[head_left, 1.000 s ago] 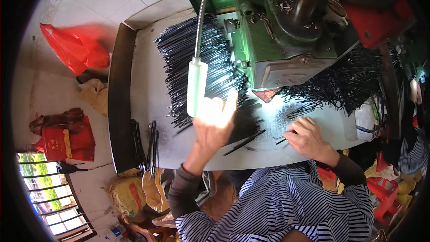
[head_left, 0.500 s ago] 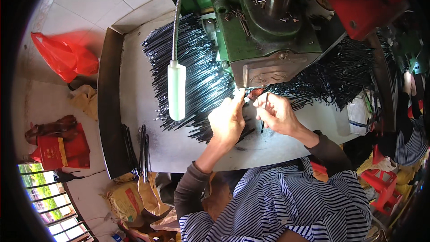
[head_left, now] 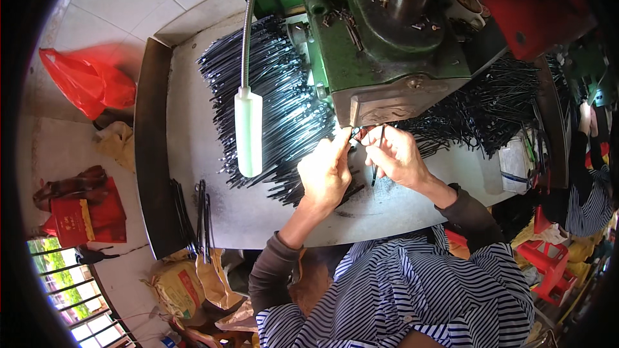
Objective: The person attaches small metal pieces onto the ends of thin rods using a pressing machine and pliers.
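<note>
Under the front lower edge of the green machine [head_left: 393, 58], both hands work close together. My right hand [head_left: 403, 161] is closed in a pinch on a thin black rod [head_left: 374, 175], which slants down below its fingers. My left hand [head_left: 324, 174] is closed too, thumb and index finger pressed together right beneath the machine's metal face; what sits between them is too small to make out. A small reddish part shows between the two hands. To the left lies a thick pile of black rods [head_left: 258, 90], its lower end close to my left hand.
A lamp [head_left: 248, 132] on a bendy metal neck hangs over the left pile. More black rods [head_left: 493, 100] are heaped right of the machine. The metal table [head_left: 251, 222] has a raised dark left side [head_left: 155, 148]. At far right another person's striped sleeve [head_left: 590, 203] shows.
The view has shifted slightly left. My right hand has turned a little, and the rod in it shows more above the fingers. My left hand stays at the machine's edge.
</note>
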Available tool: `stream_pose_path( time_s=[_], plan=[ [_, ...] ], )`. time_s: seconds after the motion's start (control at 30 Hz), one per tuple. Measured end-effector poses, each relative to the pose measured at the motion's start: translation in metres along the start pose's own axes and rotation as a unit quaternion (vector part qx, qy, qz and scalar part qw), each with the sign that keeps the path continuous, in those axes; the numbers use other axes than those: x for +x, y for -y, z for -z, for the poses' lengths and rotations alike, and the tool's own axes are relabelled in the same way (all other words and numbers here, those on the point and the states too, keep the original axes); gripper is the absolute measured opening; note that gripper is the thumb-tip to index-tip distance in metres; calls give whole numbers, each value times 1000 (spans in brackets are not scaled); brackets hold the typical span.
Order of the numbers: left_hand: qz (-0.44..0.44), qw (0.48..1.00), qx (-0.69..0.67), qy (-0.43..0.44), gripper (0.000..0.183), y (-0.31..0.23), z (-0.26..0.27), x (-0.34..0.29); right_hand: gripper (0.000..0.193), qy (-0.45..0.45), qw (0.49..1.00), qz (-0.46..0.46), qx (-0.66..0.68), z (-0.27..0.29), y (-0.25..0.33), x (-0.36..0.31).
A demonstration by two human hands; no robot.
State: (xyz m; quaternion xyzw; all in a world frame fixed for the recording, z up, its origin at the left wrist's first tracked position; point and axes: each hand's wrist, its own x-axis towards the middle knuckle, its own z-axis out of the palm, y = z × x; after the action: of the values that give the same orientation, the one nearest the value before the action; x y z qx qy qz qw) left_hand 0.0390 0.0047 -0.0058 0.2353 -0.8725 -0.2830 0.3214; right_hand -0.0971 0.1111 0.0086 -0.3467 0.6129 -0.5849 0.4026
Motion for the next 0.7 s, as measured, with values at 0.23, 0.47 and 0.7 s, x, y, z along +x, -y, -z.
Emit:
stream_pose_path(
  time_s=[0.23, 0.47, 0.7],
  plan=[
    [-18, 999, 39, 2, 39, 2, 0, -1, 6, 2, 1000, -25, 1, 2, -1, 1],
    [-44, 995, 84, 5, 37, 2, 0, 3, 10, 10, 998, -47, 44, 5, 0, 3],
    [-78, 992, 95, 1, 22, 5, -6, 19, 18, 2, 996, -62, 61, 14, 7, 14]
  ],
)
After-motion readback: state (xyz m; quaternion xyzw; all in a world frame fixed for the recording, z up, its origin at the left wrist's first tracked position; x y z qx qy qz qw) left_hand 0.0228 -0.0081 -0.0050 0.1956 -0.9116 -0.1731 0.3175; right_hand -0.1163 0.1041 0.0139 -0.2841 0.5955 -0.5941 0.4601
